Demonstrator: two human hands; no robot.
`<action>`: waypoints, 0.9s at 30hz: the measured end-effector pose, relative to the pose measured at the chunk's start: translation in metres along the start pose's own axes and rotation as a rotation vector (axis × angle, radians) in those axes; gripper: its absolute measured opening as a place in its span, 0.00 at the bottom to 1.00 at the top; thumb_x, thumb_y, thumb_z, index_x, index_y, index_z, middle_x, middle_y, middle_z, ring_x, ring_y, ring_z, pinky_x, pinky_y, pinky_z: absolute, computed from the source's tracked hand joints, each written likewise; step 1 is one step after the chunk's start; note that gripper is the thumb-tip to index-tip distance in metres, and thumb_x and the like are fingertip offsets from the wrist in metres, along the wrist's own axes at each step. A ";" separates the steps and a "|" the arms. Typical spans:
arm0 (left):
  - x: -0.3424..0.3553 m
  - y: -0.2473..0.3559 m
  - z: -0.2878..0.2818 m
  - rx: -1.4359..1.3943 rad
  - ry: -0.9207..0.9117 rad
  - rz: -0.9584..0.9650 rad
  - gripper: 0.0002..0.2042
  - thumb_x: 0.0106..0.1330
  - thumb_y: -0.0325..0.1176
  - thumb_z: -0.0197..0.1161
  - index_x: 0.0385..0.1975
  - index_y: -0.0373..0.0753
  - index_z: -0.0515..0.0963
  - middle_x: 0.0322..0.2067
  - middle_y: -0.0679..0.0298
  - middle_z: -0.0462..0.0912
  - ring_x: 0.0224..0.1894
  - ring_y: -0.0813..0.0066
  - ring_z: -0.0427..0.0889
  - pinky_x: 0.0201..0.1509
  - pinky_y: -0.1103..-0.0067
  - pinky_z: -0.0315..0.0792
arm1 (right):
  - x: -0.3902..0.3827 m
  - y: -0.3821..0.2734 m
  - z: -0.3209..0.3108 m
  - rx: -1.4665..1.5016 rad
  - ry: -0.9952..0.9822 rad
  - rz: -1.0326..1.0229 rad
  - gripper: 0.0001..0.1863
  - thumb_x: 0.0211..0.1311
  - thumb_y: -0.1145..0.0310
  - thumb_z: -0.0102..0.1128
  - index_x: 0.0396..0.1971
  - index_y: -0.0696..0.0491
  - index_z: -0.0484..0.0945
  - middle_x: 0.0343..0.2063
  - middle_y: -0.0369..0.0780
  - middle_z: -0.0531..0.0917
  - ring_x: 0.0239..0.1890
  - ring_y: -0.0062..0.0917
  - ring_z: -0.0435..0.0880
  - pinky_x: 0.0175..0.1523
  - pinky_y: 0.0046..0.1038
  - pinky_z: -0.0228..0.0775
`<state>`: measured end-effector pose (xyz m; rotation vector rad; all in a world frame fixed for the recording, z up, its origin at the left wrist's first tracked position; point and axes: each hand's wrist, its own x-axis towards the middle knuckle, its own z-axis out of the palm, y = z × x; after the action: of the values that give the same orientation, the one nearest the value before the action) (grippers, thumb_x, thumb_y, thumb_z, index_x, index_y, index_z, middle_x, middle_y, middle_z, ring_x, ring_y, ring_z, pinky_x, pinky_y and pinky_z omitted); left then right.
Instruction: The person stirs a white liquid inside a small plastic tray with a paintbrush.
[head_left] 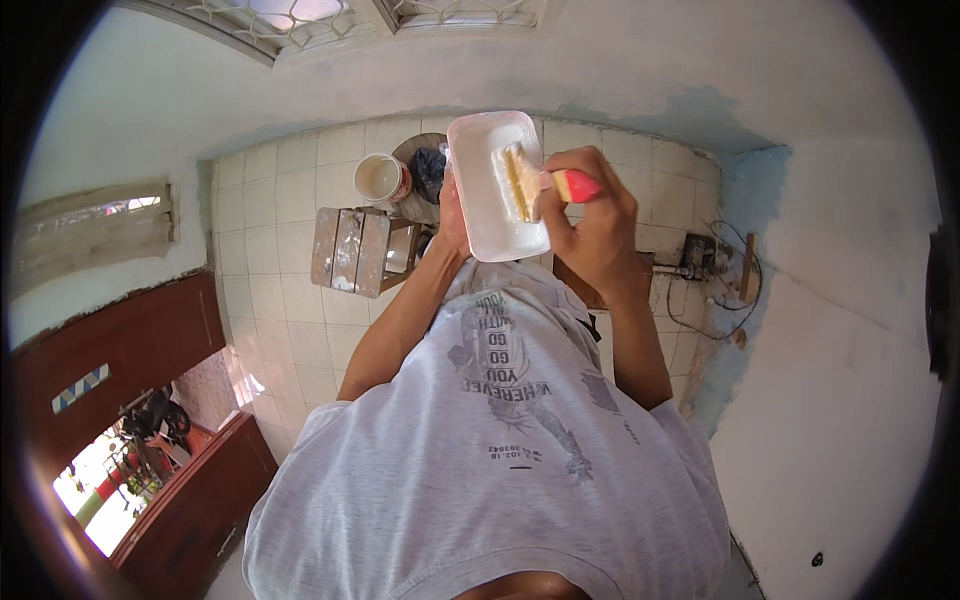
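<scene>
A white rectangular tray point(470, 215) with white paint inside is held up in front of my chest. My left hand point(453, 215) grips its left side, with most of the fingers hidden under and behind it. In my right hand point(600, 225) is a paintbrush point(530, 185) with a red-tipped handle, the fingers closed round the handle. Its wide bristles, coated in white paint, are over the right half of the tray and seem to touch the paint there.
A paint-spattered wooden stool point(350, 250) stands left on the tiled floor point(275, 275). Beyond it are a white bucket point(382, 178) and a black plastic bag point(428, 172) on a round wooden top. Cables and a dark device point(700, 250) lie right, by the patchy wall point(830, 330). A brown door point(130, 350) stands left.
</scene>
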<state>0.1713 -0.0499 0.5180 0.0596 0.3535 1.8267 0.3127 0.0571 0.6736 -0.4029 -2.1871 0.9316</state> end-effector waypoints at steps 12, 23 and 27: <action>-0.014 -0.017 -0.004 -0.156 -0.114 -0.063 0.36 0.80 0.65 0.41 0.75 0.44 0.67 0.66 0.55 0.79 0.66 0.56 0.80 0.70 0.58 0.77 | -0.040 0.013 0.021 0.129 -0.085 0.132 0.06 0.65 0.78 0.64 0.39 0.55 0.77 0.33 0.43 0.80 0.24 0.36 0.82 0.30 0.37 0.77; -0.016 -0.019 0.009 -0.023 -0.137 0.029 0.35 0.80 0.64 0.43 0.75 0.45 0.67 0.65 0.55 0.79 0.62 0.57 0.84 0.65 0.62 0.81 | -0.019 -0.009 0.007 0.098 0.025 0.007 0.07 0.66 0.76 0.64 0.41 0.55 0.77 0.34 0.43 0.80 0.25 0.36 0.81 0.31 0.35 0.78; -0.020 -0.021 0.008 -0.198 -0.234 -0.050 0.35 0.80 0.63 0.44 0.75 0.45 0.66 0.66 0.55 0.79 0.64 0.57 0.83 0.67 0.60 0.80 | -0.040 -0.003 0.024 0.091 -0.097 0.079 0.07 0.66 0.76 0.64 0.41 0.56 0.77 0.34 0.44 0.80 0.25 0.37 0.81 0.30 0.36 0.77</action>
<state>0.1979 -0.0626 0.5225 0.1244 0.0093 1.7741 0.3233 0.0223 0.6450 -0.4111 -2.2196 1.1110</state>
